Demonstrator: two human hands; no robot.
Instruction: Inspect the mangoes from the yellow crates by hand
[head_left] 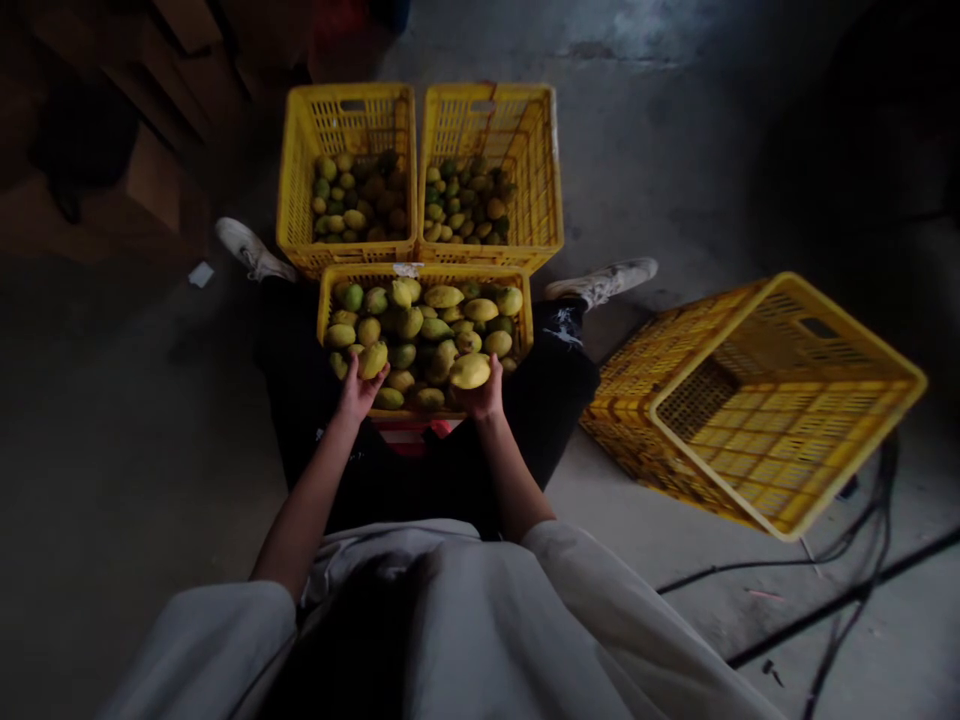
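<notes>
A yellow crate [528,312] full of green and yellow mangoes stands between my legs. My left hand [358,390] is wrapped round a yellow-green mango [373,360] above the crate's near left part. At the near right part, my right hand [486,392] holds a yellow mango [470,371] from below and from its right side. Both mangoes are just over the other fruit.
Two more yellow crates, left [282,190] and right [557,190], stand beyond with smaller fruit inside. A tilted yellow crate stack [675,400] is at the right, near black cables [855,590]. Cardboard boxes [150,195] are at the far left.
</notes>
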